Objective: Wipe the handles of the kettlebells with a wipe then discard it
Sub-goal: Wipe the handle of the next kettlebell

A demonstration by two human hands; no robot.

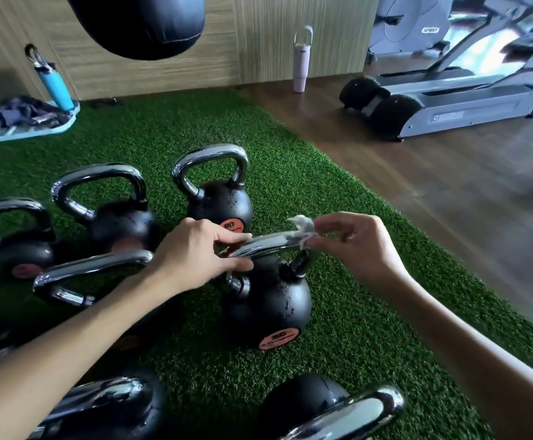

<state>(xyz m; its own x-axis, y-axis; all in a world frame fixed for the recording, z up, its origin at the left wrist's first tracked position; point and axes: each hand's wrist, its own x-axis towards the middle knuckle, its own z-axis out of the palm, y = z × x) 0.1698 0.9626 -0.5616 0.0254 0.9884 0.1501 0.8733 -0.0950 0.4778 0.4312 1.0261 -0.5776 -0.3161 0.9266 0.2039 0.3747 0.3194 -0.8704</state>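
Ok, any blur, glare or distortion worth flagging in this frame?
Head view: the right hand and the wipe it pinches are motion-blurred, while the left hand on the handle is sharper; head view again, glare streaks run along the chrome handle; the treadmill and wall bend from the wide-angle lens, and the lower right corner is dark and soft.

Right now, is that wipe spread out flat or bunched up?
Bunched up: the wipe is a crumpled wad pinched by the right hand at one end of the kettlebell handle.
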